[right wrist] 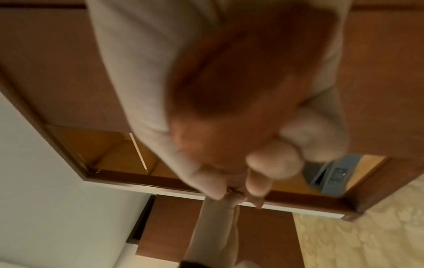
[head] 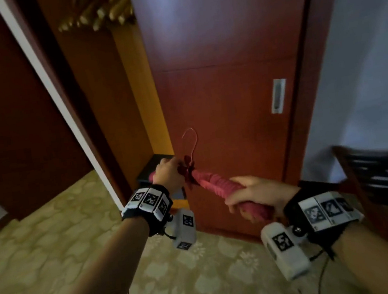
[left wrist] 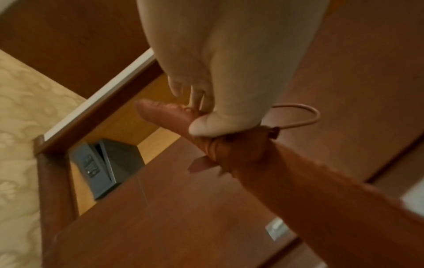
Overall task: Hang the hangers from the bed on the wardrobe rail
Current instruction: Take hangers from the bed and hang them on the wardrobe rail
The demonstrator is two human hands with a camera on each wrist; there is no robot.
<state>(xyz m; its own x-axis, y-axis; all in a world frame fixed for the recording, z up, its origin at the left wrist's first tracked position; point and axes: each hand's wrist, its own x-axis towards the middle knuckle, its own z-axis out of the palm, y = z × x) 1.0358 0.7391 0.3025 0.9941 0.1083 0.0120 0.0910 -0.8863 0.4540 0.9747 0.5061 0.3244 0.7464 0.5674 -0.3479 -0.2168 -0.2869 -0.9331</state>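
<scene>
Head view: we hold one pink padded hanger [head: 214,184] in front of the wardrobe door [head: 223,74]. Our left hand [head: 168,173] wraps its fingers around one end, and our right hand [head: 256,194] wraps around the other. Its hook [head: 191,141] points up.

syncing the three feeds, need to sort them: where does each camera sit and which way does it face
Head: worn on the head, looking forward and down at the wardrobe door; both forearms show, left hand and right hand gripping a pink padded hanger.
Left wrist: on the left wrist, looking along the left hand at the hanger and the wardrobe's open side.
Right wrist: on the right wrist, looking along the blurred right hand toward the wardrobe's base.
Shared: both wrist views catch the dark safe inside the wardrobe.
</scene>
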